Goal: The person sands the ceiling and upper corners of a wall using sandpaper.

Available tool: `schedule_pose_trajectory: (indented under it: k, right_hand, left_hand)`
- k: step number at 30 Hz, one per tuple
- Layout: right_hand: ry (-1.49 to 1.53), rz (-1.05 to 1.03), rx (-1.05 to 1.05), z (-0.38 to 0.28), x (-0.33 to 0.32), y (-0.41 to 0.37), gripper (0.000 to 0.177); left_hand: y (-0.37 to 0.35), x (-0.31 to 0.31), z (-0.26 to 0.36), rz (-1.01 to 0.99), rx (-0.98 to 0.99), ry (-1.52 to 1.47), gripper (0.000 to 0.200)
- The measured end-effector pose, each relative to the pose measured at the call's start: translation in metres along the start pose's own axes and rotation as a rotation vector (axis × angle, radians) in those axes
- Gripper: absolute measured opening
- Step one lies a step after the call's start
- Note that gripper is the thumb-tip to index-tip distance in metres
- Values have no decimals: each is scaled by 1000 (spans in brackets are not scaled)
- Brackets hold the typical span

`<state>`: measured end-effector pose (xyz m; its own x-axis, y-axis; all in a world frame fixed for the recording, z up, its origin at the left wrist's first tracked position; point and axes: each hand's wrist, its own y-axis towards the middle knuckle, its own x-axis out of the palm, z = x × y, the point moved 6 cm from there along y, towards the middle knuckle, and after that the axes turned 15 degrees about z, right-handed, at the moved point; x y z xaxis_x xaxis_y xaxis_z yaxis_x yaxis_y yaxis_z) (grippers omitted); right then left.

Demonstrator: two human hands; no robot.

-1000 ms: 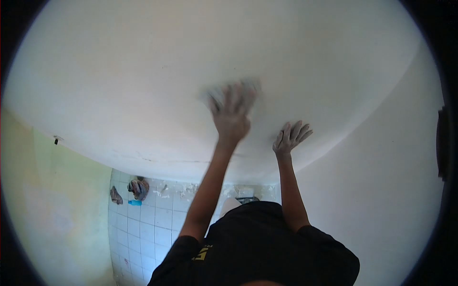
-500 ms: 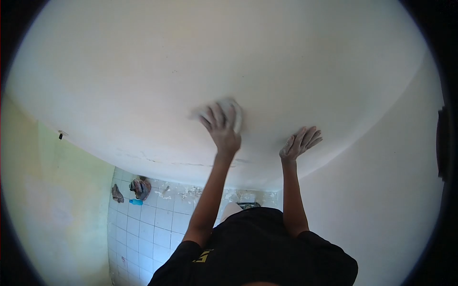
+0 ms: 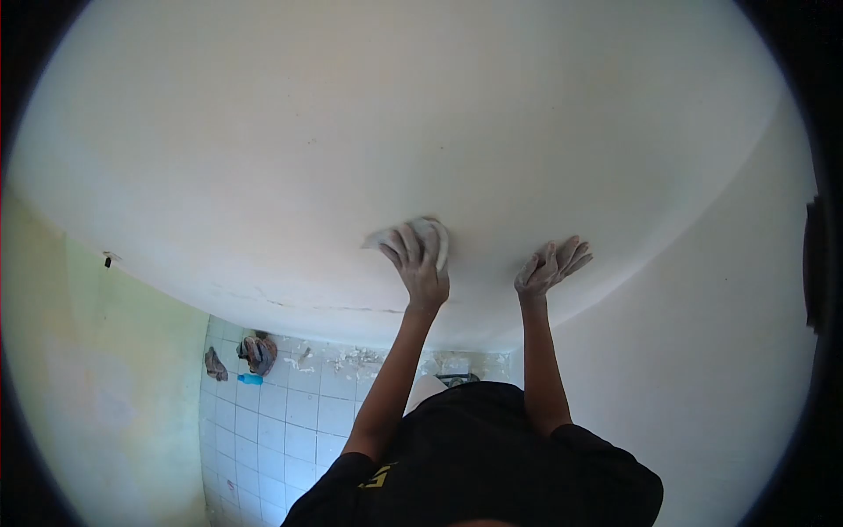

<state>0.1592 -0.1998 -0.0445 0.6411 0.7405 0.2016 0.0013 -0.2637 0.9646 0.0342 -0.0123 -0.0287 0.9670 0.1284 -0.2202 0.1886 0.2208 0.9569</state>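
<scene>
A pale wall (image 3: 351, 114) fills the upper part of the view, with a thin crack low on it. My left hand (image 3: 419, 263) presses a whitish sanding sheet (image 3: 441, 241) against this wall, its dusty fingers bent over the sheet. The sheet's edges stick out to the left of the fingers and above them. To the right, my right hand (image 3: 551, 266) rests on the wall with its fingers spread and nothing held. Both hands are coated in pale dust.
Below is a tiled floor (image 3: 299, 413) with flaked debris (image 3: 356, 358) along the wall's foot. Crumpled cloth (image 3: 257, 353), a smaller rag (image 3: 215, 364) and a blue object (image 3: 250, 379) lie at left. A greenish wall (image 3: 132, 351) stands left; a dark fixture (image 3: 813, 263) is far right.
My left hand has moved down and slightly right along the wall with the sheet. My right hand has stayed nearly in place, its fingers slightly shifted.
</scene>
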Motion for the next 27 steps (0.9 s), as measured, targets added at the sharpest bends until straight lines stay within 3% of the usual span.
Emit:
schedule_pose_trajectory:
  k: [6, 10, 13, 14, 15, 17, 22, 24, 27]
  right_hand:
    - [14, -40, -9, 1, 0, -4, 39]
    - [6, -53, -54, 4, 0, -5, 44]
    - [-13, -78, -51, 5, -3, -6, 42]
    - [-21, -87, -56, 3, -2, -6, 43]
    - [-7, -78, -59, 2, -3, -6, 43]
    - [-14, -85, -67, 2, 0, -6, 44]
    - [25, -113, -81, 5, 1, -13, 52]
    - [-27, -120, -84, 6, 1, -15, 50]
    - [57, -124, -43, 8, 0, -16, 54]
  left_hand:
    - [217, -75, -27, 383, -203, -63, 60]
    - [186, -59, -31, 352, -169, 55, 58]
    - [45, -3, -7, 192, -147, 17, 59]
    - [-11, 22, 3, -11, -163, 54, 57]
    - [-28, 17, 13, 34, -195, -129, 52]
    - [9, 6, 7, 129, -262, -165, 50]
    - [215, -79, -37, 359, -206, -126, 55]
    - [224, -90, -46, 425, -186, -119, 55]
    - [159, -52, -34, 300, -156, 37, 59]
